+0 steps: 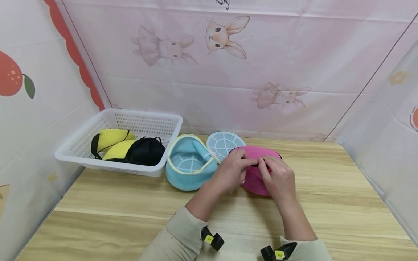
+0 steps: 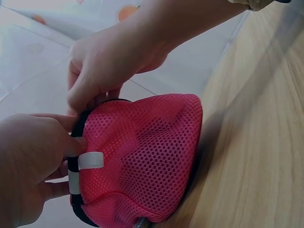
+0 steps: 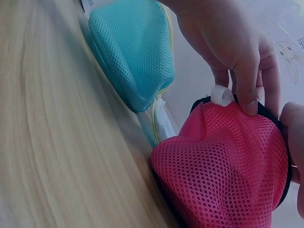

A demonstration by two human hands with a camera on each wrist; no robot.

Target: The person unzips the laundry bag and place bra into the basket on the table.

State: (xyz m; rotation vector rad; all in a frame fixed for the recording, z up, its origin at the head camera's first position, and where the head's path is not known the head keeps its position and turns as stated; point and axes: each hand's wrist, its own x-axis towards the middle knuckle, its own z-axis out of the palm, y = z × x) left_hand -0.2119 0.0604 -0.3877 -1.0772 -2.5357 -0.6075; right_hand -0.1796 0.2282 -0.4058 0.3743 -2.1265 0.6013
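A pink mesh laundry bag [image 1: 256, 183] with a black edge rests on the table. My left hand [image 1: 231, 170] pinches that edge beside a small white tab [image 2: 91, 160], its thumb on the mesh side. Close by on the right, my right hand [image 1: 280, 177] pinches the same black edge with thumb and fingers. The fingertips of both hands nearly meet at the rim in the head view. What lies inside the pink bag is hidden.
Left of the pink bag sits a light blue mesh bag [image 1: 183, 181] with yellow trim, its round lid [image 1: 225, 139] folded back. A white plastic basket [image 1: 121, 165] farther left holds yellow and black bras [image 1: 148, 150]. A printed curtain [image 1: 196, 90] hangs behind the table.
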